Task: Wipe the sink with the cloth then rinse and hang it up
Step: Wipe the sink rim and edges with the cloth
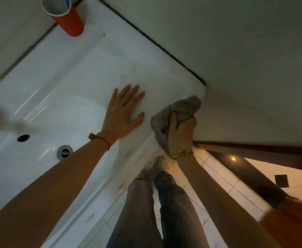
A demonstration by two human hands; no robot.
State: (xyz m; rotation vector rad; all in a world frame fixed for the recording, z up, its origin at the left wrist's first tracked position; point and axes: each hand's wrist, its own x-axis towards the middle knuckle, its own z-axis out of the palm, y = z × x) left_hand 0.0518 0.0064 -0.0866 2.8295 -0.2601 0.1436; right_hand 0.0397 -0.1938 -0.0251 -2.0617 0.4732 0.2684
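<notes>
Head view: the right hand (181,133) bunches the grey cloth (180,108) against the sink (60,83) edge at four o'clock. The left hand (123,111) lies flat, fingers spread, on the rim. The cloth looks soft, light and limp; a wadded fistful likely holds best.

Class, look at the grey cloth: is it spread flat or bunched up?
Bunched up. The right hand grips the grey cloth in a crumpled wad against the sink's corner edge.
</notes>
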